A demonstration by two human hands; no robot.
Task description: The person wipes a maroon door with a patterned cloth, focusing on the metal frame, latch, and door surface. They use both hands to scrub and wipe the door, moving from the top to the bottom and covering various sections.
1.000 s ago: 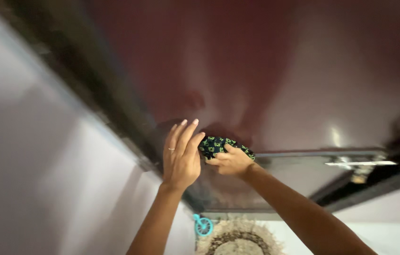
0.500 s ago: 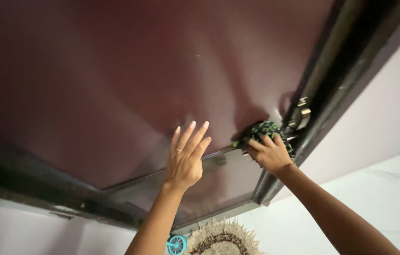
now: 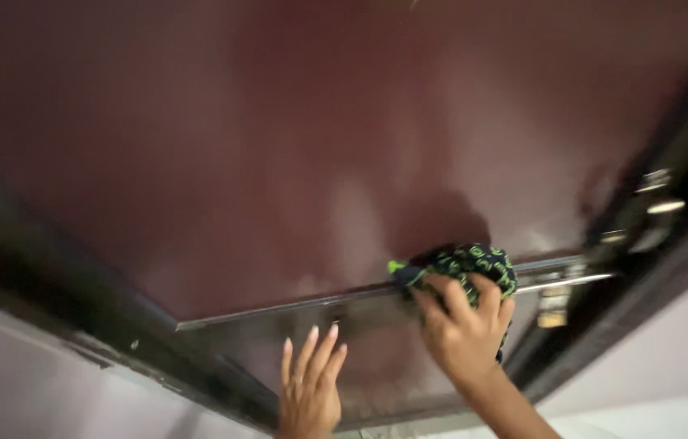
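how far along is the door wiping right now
Done: can't tell; the blurred maroon door shows no clear wiped or unwiped areas. In hand: the right hand presses a dark green-patterned cloth onto the metal bar across the door, while the left hand rests flat on the lower panel. Left: can't be judged.

Left hand (image 3: pixel 309 394): thin ring on one finger, long pale nails. Right hand (image 3: pixel 462 329): bare; both forearms sleeveless.

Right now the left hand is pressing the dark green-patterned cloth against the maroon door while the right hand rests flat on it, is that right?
No, swapped: in the head view the right hand presses the cloth on the door; the left hand lies flat.
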